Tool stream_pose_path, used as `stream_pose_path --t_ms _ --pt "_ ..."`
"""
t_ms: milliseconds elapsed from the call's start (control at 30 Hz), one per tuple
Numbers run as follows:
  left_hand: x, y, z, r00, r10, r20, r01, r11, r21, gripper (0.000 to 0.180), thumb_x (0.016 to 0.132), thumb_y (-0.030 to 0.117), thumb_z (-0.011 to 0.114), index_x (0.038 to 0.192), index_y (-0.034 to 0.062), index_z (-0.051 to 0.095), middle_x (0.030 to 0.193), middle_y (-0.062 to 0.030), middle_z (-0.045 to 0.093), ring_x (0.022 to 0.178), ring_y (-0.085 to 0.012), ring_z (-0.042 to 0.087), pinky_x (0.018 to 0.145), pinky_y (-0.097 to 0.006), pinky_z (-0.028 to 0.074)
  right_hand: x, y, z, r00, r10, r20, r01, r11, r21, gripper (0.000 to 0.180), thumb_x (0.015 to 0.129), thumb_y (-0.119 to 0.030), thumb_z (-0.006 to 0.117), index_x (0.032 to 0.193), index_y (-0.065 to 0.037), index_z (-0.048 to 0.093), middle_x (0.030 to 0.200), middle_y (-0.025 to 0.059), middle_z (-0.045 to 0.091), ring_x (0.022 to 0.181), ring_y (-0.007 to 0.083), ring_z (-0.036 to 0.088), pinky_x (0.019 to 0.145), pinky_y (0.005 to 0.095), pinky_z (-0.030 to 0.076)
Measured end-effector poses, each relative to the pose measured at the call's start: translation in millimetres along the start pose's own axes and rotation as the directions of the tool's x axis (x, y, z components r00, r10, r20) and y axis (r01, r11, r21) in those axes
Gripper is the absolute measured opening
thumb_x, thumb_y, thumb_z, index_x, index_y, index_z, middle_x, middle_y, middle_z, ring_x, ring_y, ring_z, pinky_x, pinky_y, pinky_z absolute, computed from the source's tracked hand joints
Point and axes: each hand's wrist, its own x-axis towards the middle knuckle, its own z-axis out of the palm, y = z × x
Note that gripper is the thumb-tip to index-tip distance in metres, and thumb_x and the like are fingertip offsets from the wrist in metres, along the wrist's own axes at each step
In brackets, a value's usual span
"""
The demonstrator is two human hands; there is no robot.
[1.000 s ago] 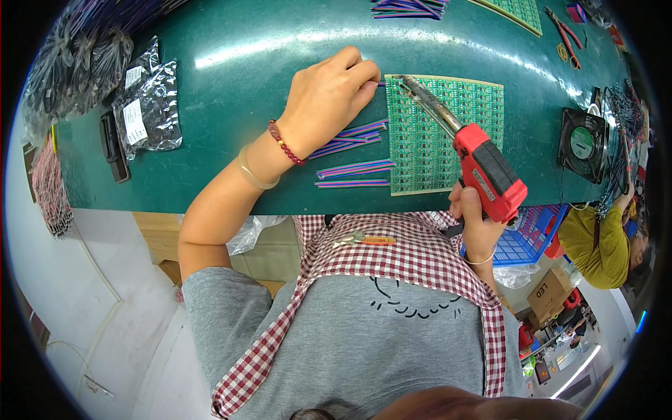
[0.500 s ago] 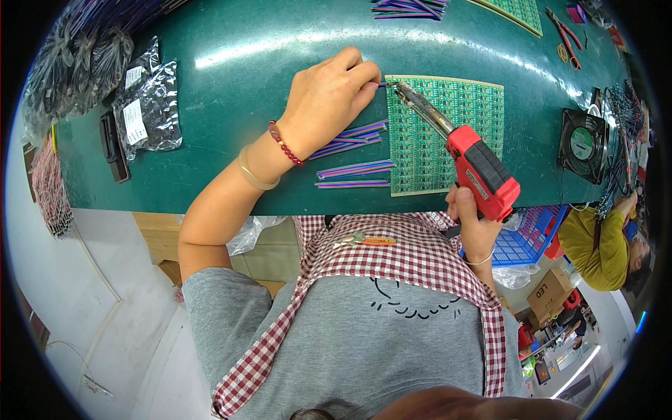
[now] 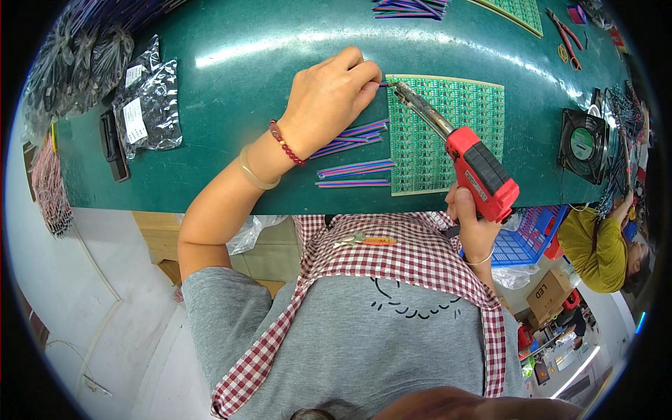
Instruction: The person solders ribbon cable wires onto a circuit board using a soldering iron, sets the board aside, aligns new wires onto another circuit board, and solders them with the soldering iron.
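My left hand (image 3: 334, 87) pinches a short multicoloured ribbon wire (image 3: 383, 85) at the upper left corner of a green circuit board panel (image 3: 458, 133). In my right hand (image 3: 474, 220) is a red and black soldering gun (image 3: 483, 175). Its metal tip touches or hovers just over that same corner, right by the wire's end; I cannot tell which. Several more ribbon wires (image 3: 353, 169) lie left of the panel, some running partly beneath my left wrist. The panel lies flat on the green table (image 3: 259, 77).
Black plastic bags (image 3: 157, 105) and a dark bar-shaped object (image 3: 114, 145) are at the left. A black fan (image 3: 583, 145) stands right, with pliers (image 3: 565, 38) farther back. More ribbon wires (image 3: 409, 8) and another panel (image 3: 514, 12) lie at the far edge. A co-worker (image 3: 595, 245) sits at the right.
My hands, the wire and the soldering gun hold almost the same position. The co-worker at the right has shifted an arm slightly.
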Motion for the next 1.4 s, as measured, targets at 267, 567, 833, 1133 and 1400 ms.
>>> stream_pose_path --t_ms 267,567,833,1133,1400 --pt "-0.6 0.2 0.7 1.000 0.008 -0.011 -0.008 1.000 0.002 0.004 0.084 0.014 0.069 0.087 0.0120 0.067 0.085 -0.0031 0.061 0.067 -0.0248 0.064 0.059 -0.036 0.052 6.6 -24.7 -0.6 0.995 -0.100 0.014 0.096 0.981 0.168 0.016 0.095 -0.011 0.058 0.089 0.004 0.062 0.066 0.0045 0.058 0.055 0.0103 0.053 0.054 0.0263 0.044" --pt "-1.0 -0.5 1.6 1.000 0.009 -0.016 -0.009 1.000 0.003 0.004 0.084 0.014 0.070 0.087 0.0118 0.067 0.084 -0.0032 0.060 0.067 -0.0247 0.064 0.058 -0.036 0.051 6.7 -21.7 0.5 0.994 -0.094 0.061 0.085 0.986 0.143 0.016 0.095 -0.011 0.058 0.087 0.003 0.062 0.069 0.0049 0.060 0.056 0.0096 0.053 0.054 0.0255 0.043" --pt "-0.3 1.2 0.7 1.000 0.005 -0.008 -0.005 1.000 0.003 0.004 0.084 0.014 0.070 0.086 0.0118 0.067 0.084 -0.0034 0.060 0.067 -0.0250 0.064 0.059 -0.036 0.051 1.8 -13.9 -1.3 0.998 0.006 0.059 -0.011 0.996 0.084 0.019 0.082 -0.016 0.077 0.093 -0.002 0.070 0.084 0.0080 0.071 0.072 0.0175 0.066 0.066 0.0317 0.051" --pt "-0.8 0.6 0.3 1.000 0.013 -0.025 -0.013 1.000 0.001 0.004 0.083 0.013 0.070 0.085 0.0118 0.066 0.084 -0.0027 0.060 0.066 -0.0246 0.063 0.057 -0.036 0.051 0.6 -2.6 0.5 1.000 -0.017 -0.003 0.017 1.000 -0.019 0.019 0.083 -0.012 0.075 0.096 0.000 0.069 0.085 0.0070 0.070 0.073 0.0153 0.065 0.066 0.0305 0.051" --pt "-0.3 -0.2 1.7 1.000 0.017 -0.023 -0.017 1.000 0.009 0.004 0.083 0.013 0.070 0.085 0.0119 0.066 0.083 -0.0029 0.060 0.066 -0.0247 0.063 0.057 -0.036 0.051 6.0 -39.9 0.8 1.000 0.020 0.005 -0.021 0.949 0.316 0.016 0.095 -0.012 0.058 0.094 0.004 0.061 0.070 0.0069 0.059 0.056 0.0102 0.052 0.053 0.0261 0.044"
